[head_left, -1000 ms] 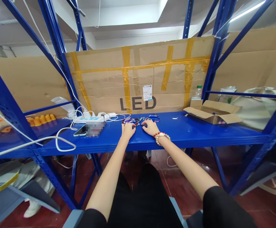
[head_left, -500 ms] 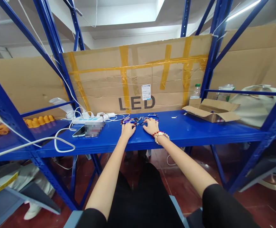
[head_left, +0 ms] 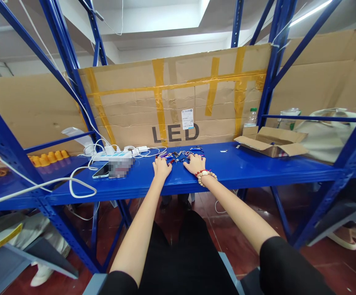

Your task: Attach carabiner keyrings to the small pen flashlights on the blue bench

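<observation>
- Your beaded bracelet [head_left: 205, 173] rides above the blue shelf [head_left: 242, 166]; it could snag loose parts.
- Your left hand [head_left: 162, 168], loosely curled, nears a red piece [head_left: 171, 162]; your right hand [head_left: 195, 164] arches half-open. Neither's hold can be told.
- Small metal pieces [head_left: 178, 155] crowd beyond your fingertips; a careless sweep could scatter them.

Glossy metal tabletop [head_left: 242, 166], shiny metal-looking trinkets [head_left: 196, 149]; matt cardboard panel [head_left: 129, 112], glossy tape [head_left: 159, 94]
</observation>
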A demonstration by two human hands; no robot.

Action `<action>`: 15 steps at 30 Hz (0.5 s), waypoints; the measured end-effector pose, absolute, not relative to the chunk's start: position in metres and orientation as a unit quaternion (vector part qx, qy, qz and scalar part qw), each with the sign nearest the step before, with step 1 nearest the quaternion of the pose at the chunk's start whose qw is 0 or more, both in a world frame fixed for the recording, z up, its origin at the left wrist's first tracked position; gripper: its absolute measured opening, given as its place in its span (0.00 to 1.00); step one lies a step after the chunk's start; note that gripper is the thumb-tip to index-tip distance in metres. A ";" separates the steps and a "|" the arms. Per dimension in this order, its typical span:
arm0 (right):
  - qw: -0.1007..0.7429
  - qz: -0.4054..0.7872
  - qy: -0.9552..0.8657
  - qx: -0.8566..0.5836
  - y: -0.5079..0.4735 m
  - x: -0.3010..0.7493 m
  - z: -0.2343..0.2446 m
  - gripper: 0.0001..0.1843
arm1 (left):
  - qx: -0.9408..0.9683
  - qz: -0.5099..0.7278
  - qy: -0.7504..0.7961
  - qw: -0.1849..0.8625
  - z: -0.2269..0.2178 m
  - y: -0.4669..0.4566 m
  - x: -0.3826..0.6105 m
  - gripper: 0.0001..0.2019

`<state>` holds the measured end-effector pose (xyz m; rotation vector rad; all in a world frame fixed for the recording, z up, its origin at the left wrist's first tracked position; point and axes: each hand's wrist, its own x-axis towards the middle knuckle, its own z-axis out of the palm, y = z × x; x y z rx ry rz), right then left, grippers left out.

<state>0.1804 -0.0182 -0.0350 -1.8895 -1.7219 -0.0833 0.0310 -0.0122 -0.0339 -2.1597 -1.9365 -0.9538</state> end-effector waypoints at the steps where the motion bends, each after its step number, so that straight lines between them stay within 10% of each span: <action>1: 0.290 -0.034 -0.644 -0.707 -0.019 0.180 -0.035 0.21 | -0.701 -0.315 -0.639 0.043 -0.035 -0.012 0.031 0.13; 15: 0.326 -0.013 -0.692 -0.644 -0.012 0.188 -0.036 0.16 | -0.653 -0.501 -0.567 0.029 -0.029 -0.012 0.028 0.06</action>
